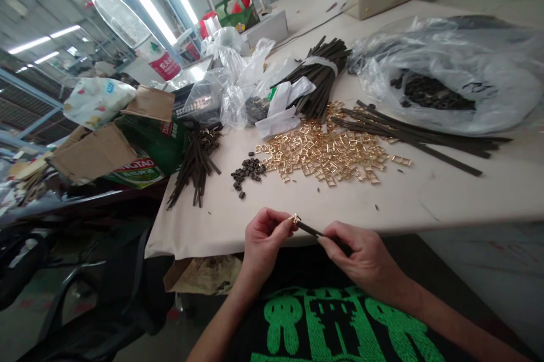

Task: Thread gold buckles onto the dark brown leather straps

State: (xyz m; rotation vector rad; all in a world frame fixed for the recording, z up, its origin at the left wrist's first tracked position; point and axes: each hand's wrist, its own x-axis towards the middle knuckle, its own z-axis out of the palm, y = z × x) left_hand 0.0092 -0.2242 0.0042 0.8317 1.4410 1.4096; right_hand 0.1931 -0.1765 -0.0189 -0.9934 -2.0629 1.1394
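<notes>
Between finger and thumb, my left hand [266, 237] pinches a small gold buckle [296, 218] just past the table's front edge. A dark strap [310, 229] runs from the buckle to my right hand [359, 251], whose thumb and fingers are closed on it. Whether the strap passes through the buckle is too small to tell. Beyond my hands lies a wide pile of gold buckles [331, 152]. To its left sits a small heap of dark strap loops [249, 172]. Long loose dark straps [425, 132] lie to the right of the buckles.
A tied bundle of dark straps [325, 76] lies behind the buckles. Finished-looking straps with buckles [198, 161] are at the left. A clear plastic bag [488, 90] holds dark pieces at the right. A green carton [144, 152] stands beside the table's left end, near a black chair [123, 288].
</notes>
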